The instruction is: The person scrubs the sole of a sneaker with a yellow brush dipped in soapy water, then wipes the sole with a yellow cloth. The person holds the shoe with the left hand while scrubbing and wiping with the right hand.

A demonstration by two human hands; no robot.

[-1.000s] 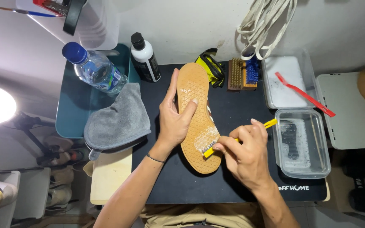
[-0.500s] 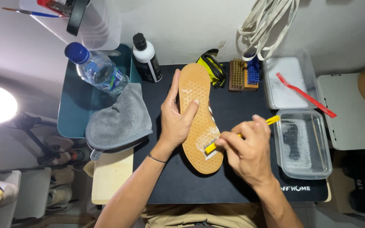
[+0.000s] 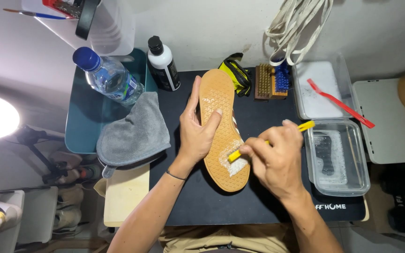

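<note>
One shoe, one yellow brush, left hand, right hand

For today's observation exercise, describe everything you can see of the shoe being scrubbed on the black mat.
The shoe lies sole-up and lengthwise on the black mat. Its tan, rubbery-looking sole has a triangle tread; a sliver of brown-and-white upper shows at its right edge. White foam covers a patch at the end nearer the person. The left hand steadies it, fingers over the sole. The right hand presses a yellow brush into the foam.
</note>
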